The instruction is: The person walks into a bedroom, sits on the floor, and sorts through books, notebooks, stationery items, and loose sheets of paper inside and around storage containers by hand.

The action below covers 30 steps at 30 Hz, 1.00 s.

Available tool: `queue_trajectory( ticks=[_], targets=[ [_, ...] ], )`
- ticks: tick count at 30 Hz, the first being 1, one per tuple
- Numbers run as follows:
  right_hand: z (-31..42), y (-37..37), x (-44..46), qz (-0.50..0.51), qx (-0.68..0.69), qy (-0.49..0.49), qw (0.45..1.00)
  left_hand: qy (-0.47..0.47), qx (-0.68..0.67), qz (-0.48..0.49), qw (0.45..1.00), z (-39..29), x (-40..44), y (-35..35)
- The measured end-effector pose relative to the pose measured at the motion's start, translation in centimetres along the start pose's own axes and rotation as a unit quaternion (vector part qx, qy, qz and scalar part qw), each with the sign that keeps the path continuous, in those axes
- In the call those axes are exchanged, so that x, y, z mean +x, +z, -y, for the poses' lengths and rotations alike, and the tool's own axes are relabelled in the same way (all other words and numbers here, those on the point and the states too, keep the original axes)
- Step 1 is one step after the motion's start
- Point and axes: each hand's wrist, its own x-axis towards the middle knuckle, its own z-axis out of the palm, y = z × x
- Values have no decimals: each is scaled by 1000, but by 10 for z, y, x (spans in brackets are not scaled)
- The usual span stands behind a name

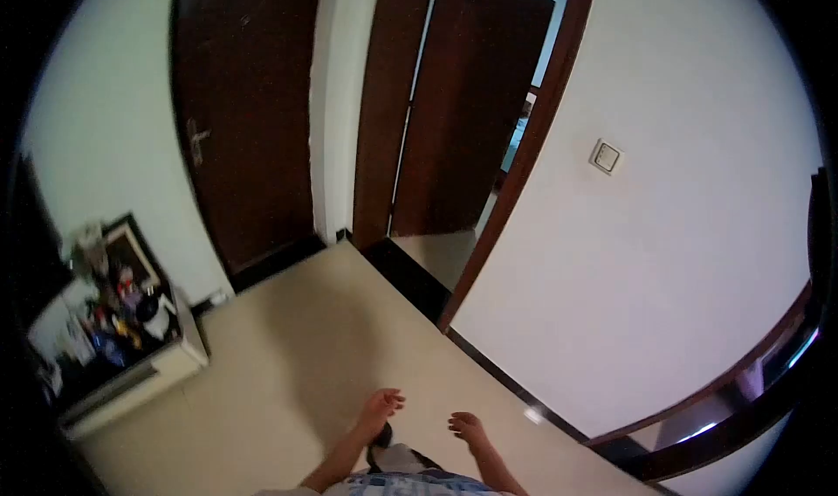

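Observation:
At the bottom of the view, my left hand (381, 409) hangs over the tiled floor (253, 409), its fingers loosely bent and apart with nothing in them. A short way to its right is my right hand (468, 429), also empty, its fingers half curled and slightly spread. Neither hand touches anything. Below and between them show my patterned clothing (410, 483) and a dark shoe (381, 437).
A closed dark brown door (249, 120) with a metal handle (198, 140) stands ahead left. Beside it, another brown door (467, 103) is ajar. A low cabinet (188, 352) at left bears a picture frame (135, 250) and small items. A switch (606, 156) sits on the white wall (663, 260).

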Motion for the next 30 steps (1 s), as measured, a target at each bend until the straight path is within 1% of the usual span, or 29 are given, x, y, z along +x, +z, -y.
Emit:
queue_trajectory(
  ticks=[1, 2, 3, 4, 5, 6, 7, 8, 9, 10, 11, 12, 13, 14, 15, 16, 17, 18, 19, 20, 21, 22, 23, 24, 25, 26, 27, 29, 30],
  targets=[
    [11, 5, 25, -3, -27, -49, 998, -29, 22, -26, 999, -31, 6, 6],
    [40, 14, 48, -9, -116, -111, 987, -29, 1, 6, 1000, -20, 39, -14],
    [71, 26, 65, -19, -209, -168, 963, -35, 13, 8, 999, -47, 58, -23],
    [100, 39, 83, -3, -214, -182, 960, 3, 123, 12, 992, -71, 76, -30],
    [144, 57, 97, 7, -265, -210, 941, 42, 227, 19, 973, -103, 98, -35],
    [180, 75, 108, 16, -317, -238, 918, 30, 298, 9, 954, -131, 115, -45],
    [208, 88, 130, 12, -313, -236, 920, 26, 301, 14, 953, -148, 133, -58],
    [233, 98, 153, 25, -387, -307, 869, 41, 331, -23, 942, -163, 153, -71],
    [258, 111, 178, 37, -458, -372, 806, 56, 359, -60, 930, -178, 179, -89],
    [279, 121, 204, 31, -458, -369, 808, 88, 331, -86, 936, -177, 201, -112],
    [298, 127, 230, 49, -469, -383, 795, 122, 301, -111, 939, -168, 221, -132],
    [320, 135, 256, 64, -481, -397, 779, 126, 300, -102, 940, -166, 246, -149],
    [337, 138, 278, 53, -481, -397, 780, 81, 315, -162, 932, -166, 268, -161],
    [355, 142, 299, 31, -495, -411, 764, 34, 330, -219, 918, -170, 294, -174],
    [375, 148, 317, 8, -512, -424, 747, 37, 329, -207, 921, -184, 326, -184],
    [393, 151, 335, -15, -551, -396, 734, 101, 447, -192, 868, -194, 355, -191],
    [411, 150, 358, -23, -562, -387, 730, 161, 550, -175, 801, -200, 386, -193],
    [429, 146, 376, -69, -583, -397, 706, 144, 563, -166, 797, -228, 424, -181],
    [445, 141, 393, -114, -598, -406, 681, 228, 574, -131, 776, -238, 469, -183],
    [473, 136, 408, -137, -587, -402, 689, 310, 582, -93, 746, -250, 517, -184],
    [496, 129, 434, -144, -589, -390, 693, 284, 569, -60, 769, -285, 561, -165],
    [513, 116, 462, -143, -566, -371, 723, 257, 558, -25, 788, -318, 605, -139],
    [529, 103, 484, -143, -540, -351, 752, 275, 554, 9, 785, -337, 646, -120],
    [547, 85, 504, -162, -501, -385, 758, 296, 550, 43, 780, -350, 689, -98],
    [558, 66, 523, -175, -495, -381, 761, 343, 527, 77, 773, -353, 734, -78],
    [569, 48, 540, -179, -451, -352, 800, 394, 513, 102, 756, -354, 777, -57],
    [579, 26, 560, -182, -406, -324, 835, 412, 516, 119, 741, -357, 814, -31],
    [581, -15, 592, -208, -407, -308, 835, 430, 523, 146, 721, -360, 878, 21],
    [573, -28, 603, -230, -424, -250, 840, 431, 522, 162, 718, -354, 896, 37]
  ],
)
